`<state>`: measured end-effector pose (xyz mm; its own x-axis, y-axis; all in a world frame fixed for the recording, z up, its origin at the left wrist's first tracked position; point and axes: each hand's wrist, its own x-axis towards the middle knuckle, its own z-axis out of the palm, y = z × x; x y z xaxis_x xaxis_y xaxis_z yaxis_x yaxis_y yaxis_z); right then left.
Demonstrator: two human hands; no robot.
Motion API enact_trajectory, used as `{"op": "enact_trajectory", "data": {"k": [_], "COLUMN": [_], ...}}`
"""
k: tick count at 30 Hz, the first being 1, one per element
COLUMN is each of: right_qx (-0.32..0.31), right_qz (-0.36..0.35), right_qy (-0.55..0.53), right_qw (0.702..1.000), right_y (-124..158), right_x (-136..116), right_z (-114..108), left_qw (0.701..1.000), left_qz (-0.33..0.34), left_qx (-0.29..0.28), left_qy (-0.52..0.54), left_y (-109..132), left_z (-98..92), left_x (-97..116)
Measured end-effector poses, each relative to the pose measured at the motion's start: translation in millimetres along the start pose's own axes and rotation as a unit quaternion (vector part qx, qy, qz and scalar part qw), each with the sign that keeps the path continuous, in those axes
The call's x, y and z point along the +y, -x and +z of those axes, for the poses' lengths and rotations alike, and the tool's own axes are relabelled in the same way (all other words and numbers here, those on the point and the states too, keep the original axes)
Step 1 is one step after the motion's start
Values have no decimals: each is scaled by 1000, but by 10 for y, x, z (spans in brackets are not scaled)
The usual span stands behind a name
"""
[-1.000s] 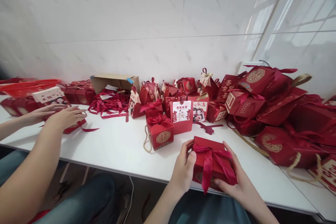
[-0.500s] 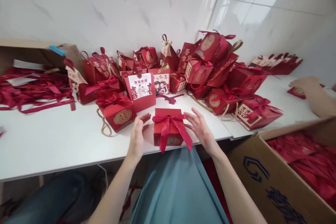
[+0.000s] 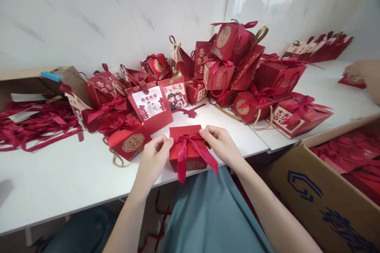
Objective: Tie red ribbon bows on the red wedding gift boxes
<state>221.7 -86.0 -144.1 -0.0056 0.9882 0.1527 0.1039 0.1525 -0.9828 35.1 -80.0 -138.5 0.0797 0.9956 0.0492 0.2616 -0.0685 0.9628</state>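
Ribbon bow (image 3: 186,146) lay between both hands: the left hand (image 3: 152,156) pinched the left loop with thumb and bent fingers, and the right hand (image 3: 219,142) pinched the right loop likewise. The red wedding favor box (image 3: 194,162) behind the bow stood upright at the near edge of the white table (image 3: 89,182), to the right of a box with a gold double-happiness medallion (image 3: 133,142). Its folded card looked light and fairly stiff, though the walls would probably dent under a hard squeeze; the satin seemed soft and slippery, likely to slide loose if tugged. Opposite side walls seemed the safest hold for the box, the loops for the bow.
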Motion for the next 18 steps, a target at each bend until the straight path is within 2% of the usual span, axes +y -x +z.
{"op": "enact_trajectory", "data": {"k": [7,12,15,18], "right_qx": [-10,-2,-1,19], "right_qz": [16,53,55,14], "right_qy": [-108,-156,-132,-61], "right_qw": [994,986,990,998], "right_y": [19,36,46,97], "right_x": [115,127,122,125], "right_z": [18,52,42,-21], "left_qw": [994,992,993,996], "left_qz": [75,90,77,59], "left_qx": [27,50,43,32], "left_qy": [70,78,73,53], "left_y": [31,6,3,17], "left_z": [93,173,161,92], "left_x": [-180,-215,-171,-127]}}
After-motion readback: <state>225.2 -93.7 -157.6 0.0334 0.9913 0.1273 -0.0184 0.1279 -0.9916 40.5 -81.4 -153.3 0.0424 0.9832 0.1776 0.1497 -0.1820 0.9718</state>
